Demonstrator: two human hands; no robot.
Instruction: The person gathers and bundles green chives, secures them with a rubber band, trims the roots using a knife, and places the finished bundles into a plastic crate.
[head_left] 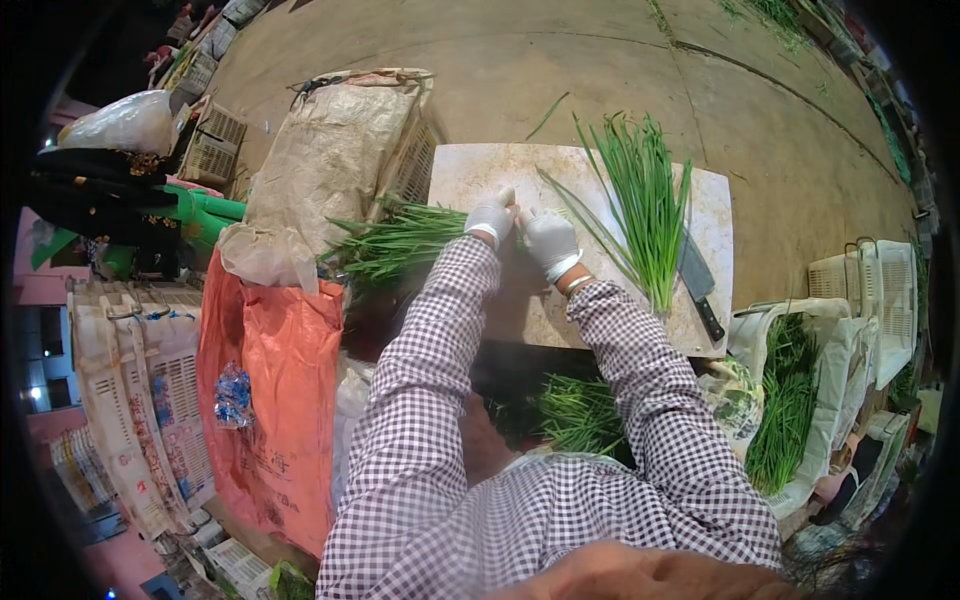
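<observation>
My gloved left hand (490,214) is closed at the ends of a bunch of long green leafy stalks (400,240) that lies toward the left of the white, stained cutting board (488,168). Just beside it, my gloved right hand (548,238) has its fingers curled in near those ends; what they grip is too small to make out. Another bunch of green stalks (650,230) lies on the board's right half, with a black-handled knife (697,277) next to it at the right edge.
A tan sack (330,150) on a crate stands back left, an orange plastic bag (270,390) below it. Lined crates of greens (785,410) are at right, more greens (580,420) under the board. Stacked white crates (140,400) line the left, above a concrete floor (520,70).
</observation>
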